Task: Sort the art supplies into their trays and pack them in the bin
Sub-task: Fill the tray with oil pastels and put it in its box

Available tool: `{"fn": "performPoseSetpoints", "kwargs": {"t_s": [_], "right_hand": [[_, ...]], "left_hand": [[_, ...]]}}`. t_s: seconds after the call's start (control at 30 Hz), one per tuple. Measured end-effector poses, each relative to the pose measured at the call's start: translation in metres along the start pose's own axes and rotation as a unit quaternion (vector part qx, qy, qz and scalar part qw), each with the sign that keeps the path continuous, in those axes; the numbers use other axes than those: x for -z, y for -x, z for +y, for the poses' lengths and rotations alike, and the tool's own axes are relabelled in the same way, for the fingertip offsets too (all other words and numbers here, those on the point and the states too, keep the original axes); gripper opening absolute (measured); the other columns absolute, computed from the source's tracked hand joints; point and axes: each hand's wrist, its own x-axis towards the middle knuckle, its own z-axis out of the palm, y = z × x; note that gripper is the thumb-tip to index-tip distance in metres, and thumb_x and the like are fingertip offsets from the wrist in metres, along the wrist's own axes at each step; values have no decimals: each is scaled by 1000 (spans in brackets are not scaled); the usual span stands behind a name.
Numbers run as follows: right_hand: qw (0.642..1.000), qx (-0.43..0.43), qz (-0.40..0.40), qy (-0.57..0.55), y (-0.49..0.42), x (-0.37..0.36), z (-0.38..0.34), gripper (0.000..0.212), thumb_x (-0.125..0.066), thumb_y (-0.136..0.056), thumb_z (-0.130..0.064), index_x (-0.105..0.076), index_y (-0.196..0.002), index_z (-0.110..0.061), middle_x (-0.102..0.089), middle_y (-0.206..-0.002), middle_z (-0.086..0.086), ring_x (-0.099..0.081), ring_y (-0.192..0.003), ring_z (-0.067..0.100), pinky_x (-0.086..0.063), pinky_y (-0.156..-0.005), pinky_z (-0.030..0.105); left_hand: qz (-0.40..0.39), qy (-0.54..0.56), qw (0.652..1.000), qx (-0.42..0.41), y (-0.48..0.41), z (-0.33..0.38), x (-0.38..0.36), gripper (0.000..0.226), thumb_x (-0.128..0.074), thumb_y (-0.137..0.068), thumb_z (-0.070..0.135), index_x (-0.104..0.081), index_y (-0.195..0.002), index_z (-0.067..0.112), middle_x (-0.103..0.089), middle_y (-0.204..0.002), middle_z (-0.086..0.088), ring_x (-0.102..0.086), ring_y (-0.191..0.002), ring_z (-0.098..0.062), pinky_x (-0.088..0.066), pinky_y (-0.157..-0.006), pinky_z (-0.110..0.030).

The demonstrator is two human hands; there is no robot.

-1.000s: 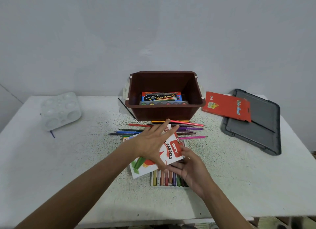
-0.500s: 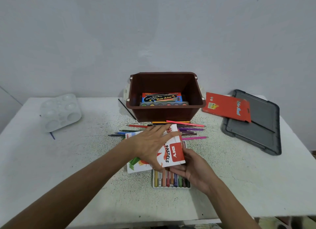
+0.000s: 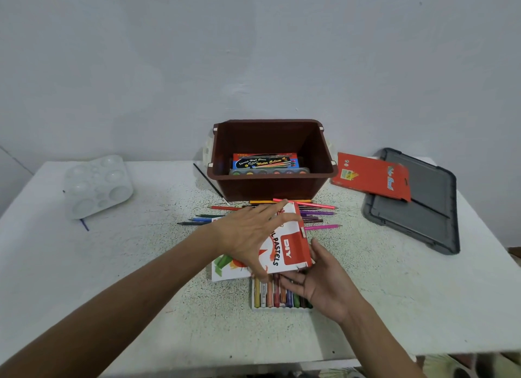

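A white and red oil pastels box (image 3: 293, 250) is tilted just above the table. My left hand (image 3: 248, 236) spans its top, fingers on the far edge and thumb on the near edge. At the box's right end, my right hand (image 3: 324, 281) has its thumb beside the end and its fingers under the near corner. Under them lies the open tray of pastels (image 3: 265, 293). Loose coloured pencils (image 3: 318, 214) lie beyond, in front of the brown bin (image 3: 270, 184). The bin holds a water colour box (image 3: 265, 161) and a paint strip.
A white mixing palette (image 3: 97, 185) sits at the far left. A red packet (image 3: 372, 176) leans on the grey bin lid (image 3: 423, 216) at the right. A thin brush (image 3: 210, 184) lies left of the bin. The table's front edge is close below the tray.
The pastels box has shifted right and tilted up over the tray. My right hand has moved under its right end, while my left hand stays spread on top.
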Motion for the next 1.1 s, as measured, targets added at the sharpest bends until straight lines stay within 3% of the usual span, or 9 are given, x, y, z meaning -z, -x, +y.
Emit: {"fn": "performPoseSetpoints", "kwargs": {"t_s": [0.2,0.4,0.6,0.73,0.83,0.97,1.1], "right_hand": [[1000,-10,-9,9,1,-4,0,55,-62,-89,-40,-56,-131,-6,-65,-123,23,-70,-95,33,-61,-77,43],[1000,-11,-12,-7,-3,-7,3,56,-51,-94,-53,-61,-128,-10,-69,-117,19,-70,-95,31,-58,-78,45],[999,-26,-23,-1,-2,-6,3,50,-65,-89,-40,-60,-126,-7,-68,-118,20,-68,-99,33,-59,-74,43],[999,-6,-48,25,2,-10,3,28,-70,-86,-22,-66,-110,-11,-69,-113,18,-69,-94,31,-60,-80,41],[998,15,-33,46,0,-9,5,23,-70,-85,-13,-66,-108,-9,-69,-112,20,-69,-91,31,-61,-74,37],[996,65,9,61,-2,-7,6,18,-70,-83,-8,-70,-101,-4,-70,-102,22,-70,-84,30,-61,-62,36],[992,96,18,84,-4,-5,7,22,-69,-85,-6,-69,-105,1,-71,-100,21,-70,-84,30,-62,-62,36]], "left_hand": [[-4,0,1000,-14,0,2,-2,135,-80,-59,71,24,-143,53,20,-162,2,-3,-151,-24,-18,-118,-50],[-3,1,1000,-16,2,-2,0,134,-79,-58,72,24,-142,56,18,-163,2,-6,-150,-26,-23,-118,-52],[-7,-8,1000,-18,2,0,-1,134,-80,-59,70,22,-143,55,16,-164,-2,-4,-151,-26,-18,-118,-51],[0,-22,999,-25,1,2,0,135,-81,-58,70,23,-144,54,8,-164,-3,-9,-150,-27,-22,-117,-51],[9,-27,999,-36,-2,2,-4,132,-80,-59,70,15,-148,50,12,-163,0,-4,-150,-24,-23,-118,-53],[21,-8,999,-38,0,0,-8,118,-76,-62,71,-2,-150,46,27,-160,3,0,-151,-23,-18,-119,-43],[48,-16,998,-27,2,3,-13,113,-74,-60,74,-10,-147,43,18,-161,4,-8,-148,-25,-19,-118,-48]]}}
